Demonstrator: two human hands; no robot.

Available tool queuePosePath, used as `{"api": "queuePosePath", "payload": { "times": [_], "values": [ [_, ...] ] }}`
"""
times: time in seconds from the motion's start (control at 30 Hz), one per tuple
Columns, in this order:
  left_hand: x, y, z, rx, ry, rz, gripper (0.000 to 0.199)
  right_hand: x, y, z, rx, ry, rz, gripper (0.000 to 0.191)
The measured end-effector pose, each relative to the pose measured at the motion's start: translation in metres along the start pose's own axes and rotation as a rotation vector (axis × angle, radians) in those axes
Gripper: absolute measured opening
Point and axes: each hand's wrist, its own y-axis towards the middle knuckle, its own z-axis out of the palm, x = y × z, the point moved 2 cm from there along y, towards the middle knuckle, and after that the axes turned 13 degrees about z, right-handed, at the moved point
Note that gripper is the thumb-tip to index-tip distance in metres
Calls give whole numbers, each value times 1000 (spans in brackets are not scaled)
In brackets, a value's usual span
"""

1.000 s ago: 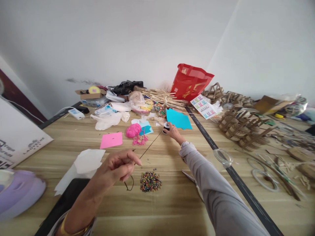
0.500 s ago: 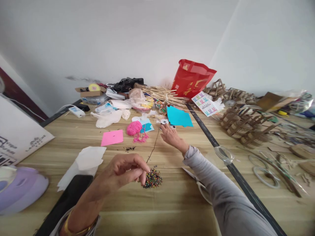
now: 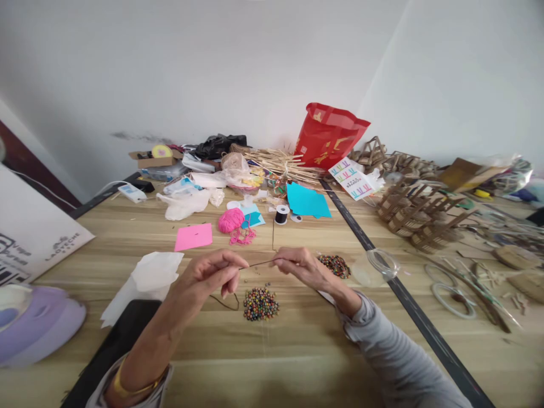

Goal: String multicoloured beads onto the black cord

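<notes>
A dark cord is stretched between my two hands above the table. My left hand pinches it at one side, and a loose end hangs in a loop below that hand. My right hand pinches the cord at the other side. From there the cord runs back to a spool of black cord standing on the table. Just below my hands lies a pile of small multicoloured beads. A second heap of beads shows past my right wrist.
A pink paper, a ball of pink yarn and a blue sheet lie farther back. Small woven baskets stand at the right, near a coil of clear tubing. A red bag leans on the wall.
My right hand has come back from the spool towards my left hand and now grips the cord. The spool and the second bead heap have come into sight. My left hand has risen slightly.
</notes>
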Motion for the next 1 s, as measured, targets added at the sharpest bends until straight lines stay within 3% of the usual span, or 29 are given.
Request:
{"api": "queuePosePath", "payload": {
  "times": [0.1, 0.23, 0.43, 0.57, 0.67, 0.73, 0.87, 1.0],
  "values": [
    [2, -4, -6, -75, 4, 11, 13, -34, -12, -14, -139, -60, 82, 32],
    [0, -8, -16, -158, 33, 7, 13, -81, -29, -28, -359, -327, 200, 29],
    [-6, -6, -30, -284, 55, 23, 11, -120, -49, -40, -460, -521, 362, 29],
    [-1, -2, -20, -198, 51, 7, 11, -101, -57, -40, -326, -602, 344, 22],
    [7, 2, 4, -14, 64, -35, 14, -61, -59, -30, -130, -409, 126, 60],
    [12, 5, 24, 127, 80, -71, 15, -33, -57, -20, -67, -223, 40, 71],
    [19, 10, 57, 300, 138, -98, 18, -3, -50, 4, 13, 205, 122, 60],
    [22, 12, 69, 333, 176, -84, 20, -3, -51, 13, 80, 462, 252, 28]
  ]
}}
